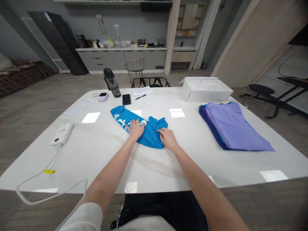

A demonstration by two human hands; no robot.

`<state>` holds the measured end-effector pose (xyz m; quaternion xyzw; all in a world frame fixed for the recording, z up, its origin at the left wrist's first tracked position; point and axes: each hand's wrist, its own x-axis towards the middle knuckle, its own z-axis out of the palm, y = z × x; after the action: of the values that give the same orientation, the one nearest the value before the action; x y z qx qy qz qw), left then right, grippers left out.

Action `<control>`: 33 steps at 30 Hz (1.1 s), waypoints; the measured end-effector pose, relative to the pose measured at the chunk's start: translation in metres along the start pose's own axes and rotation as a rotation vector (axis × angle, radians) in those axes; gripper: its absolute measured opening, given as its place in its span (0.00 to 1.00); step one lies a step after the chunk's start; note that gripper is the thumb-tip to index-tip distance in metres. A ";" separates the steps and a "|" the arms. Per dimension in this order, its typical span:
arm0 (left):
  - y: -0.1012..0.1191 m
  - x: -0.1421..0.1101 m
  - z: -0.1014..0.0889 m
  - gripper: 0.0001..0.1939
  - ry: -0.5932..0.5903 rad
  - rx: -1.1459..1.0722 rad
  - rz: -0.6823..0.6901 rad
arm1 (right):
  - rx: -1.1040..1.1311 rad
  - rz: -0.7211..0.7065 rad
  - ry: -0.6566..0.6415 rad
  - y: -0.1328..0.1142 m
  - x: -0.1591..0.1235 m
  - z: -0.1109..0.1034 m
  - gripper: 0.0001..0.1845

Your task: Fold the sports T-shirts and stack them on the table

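Near the middle of the white counter, you are pressing your left hand and right hand onto a partly folded blue T-shirt. Your fingers are lying spread and nearly flat on the cloth, gripping nothing. To your right, a stack of folded purple garments is lying near an open white box, while a black smartphone is sitting beyond the shirt.

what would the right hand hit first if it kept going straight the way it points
The blue T-shirt, most likely: the right hand rests on its edge, pointing over the cloth.
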<state>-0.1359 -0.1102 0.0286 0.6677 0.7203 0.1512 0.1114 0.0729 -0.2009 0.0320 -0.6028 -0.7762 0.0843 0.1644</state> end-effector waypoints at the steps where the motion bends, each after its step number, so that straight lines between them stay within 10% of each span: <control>1: 0.000 0.003 0.003 0.33 -0.038 0.019 0.014 | -0.014 -0.006 -0.012 -0.003 -0.005 0.000 0.18; 24: 0.034 0.004 0.029 0.38 -0.100 0.053 0.349 | 0.467 -0.221 -0.624 -0.048 -0.115 -0.044 0.10; 33: 0.069 0.017 0.039 0.36 -0.193 0.103 0.571 | 0.019 0.009 0.033 -0.017 -0.089 -0.032 0.11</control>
<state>-0.0589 -0.0863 0.0181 0.8593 0.4963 0.0754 0.0983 0.0880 -0.2931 0.0536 -0.6059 -0.7700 0.0823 0.1823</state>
